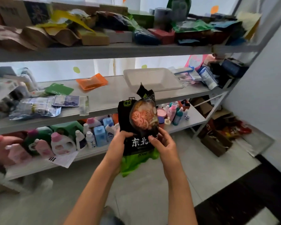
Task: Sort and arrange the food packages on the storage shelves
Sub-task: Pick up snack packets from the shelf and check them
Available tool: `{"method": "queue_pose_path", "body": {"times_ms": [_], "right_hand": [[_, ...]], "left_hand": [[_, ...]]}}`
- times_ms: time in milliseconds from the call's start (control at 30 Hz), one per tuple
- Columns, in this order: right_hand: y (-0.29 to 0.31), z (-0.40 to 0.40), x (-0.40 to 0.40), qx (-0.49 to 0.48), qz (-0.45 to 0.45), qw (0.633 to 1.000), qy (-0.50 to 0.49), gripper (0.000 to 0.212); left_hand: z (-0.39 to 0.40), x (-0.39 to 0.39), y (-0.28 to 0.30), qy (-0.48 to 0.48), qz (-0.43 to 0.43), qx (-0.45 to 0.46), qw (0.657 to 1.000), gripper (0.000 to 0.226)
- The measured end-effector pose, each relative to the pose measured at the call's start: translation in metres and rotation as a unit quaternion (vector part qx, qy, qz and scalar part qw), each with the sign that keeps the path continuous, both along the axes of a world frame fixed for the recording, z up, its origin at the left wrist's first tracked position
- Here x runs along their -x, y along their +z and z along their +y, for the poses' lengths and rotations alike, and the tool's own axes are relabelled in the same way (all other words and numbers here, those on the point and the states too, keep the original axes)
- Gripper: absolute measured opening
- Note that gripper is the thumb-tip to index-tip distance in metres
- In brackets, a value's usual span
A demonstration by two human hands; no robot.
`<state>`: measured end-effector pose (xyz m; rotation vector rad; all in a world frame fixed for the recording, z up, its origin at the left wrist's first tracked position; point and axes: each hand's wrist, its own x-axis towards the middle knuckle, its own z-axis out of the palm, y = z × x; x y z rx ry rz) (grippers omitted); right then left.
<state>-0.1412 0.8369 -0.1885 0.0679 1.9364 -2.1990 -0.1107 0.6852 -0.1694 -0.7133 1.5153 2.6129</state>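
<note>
The black food package (pixel 139 120) is glossy plastic film. At its 12 o'clock, a matt white foam tray (pixel 152 78) sits on smooth grey painted-metal shelves (pixel 104 51).

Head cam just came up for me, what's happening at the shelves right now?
A person stands facing the storage shelves and holds a black food package upright in both hands: the left hand grips its lower left edge, the right hand its lower right. A green bag hangs just under it. The package is not yet on any shelf. On the middle shelf ahead lie an orange pouch and a white tray.
</note>
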Motion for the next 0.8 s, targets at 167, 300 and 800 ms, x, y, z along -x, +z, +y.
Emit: {"method": "queue_pose_path", "body": {"times_ms": [167,300,800], "right_hand": [[-0.018,0.037,0.058,-0.012,-0.024,0.999,-0.041,0.047],[-0.019,0.063,0.124,-0.040,-0.021,0.996,-0.083,0.046],[-0.008,0.021,0.369,-0.020,-0.084,0.995,-0.054,0.049]], "left_hand": [[0.036,0.079,-0.025,-0.048,-0.023,-0.012,0.999,0.032],[0.063,0.160,-0.031,-0.090,-0.066,-0.032,0.993,0.022],[0.021,0.386,-0.020,-0.026,-0.018,0.206,0.978,0.005]]}}
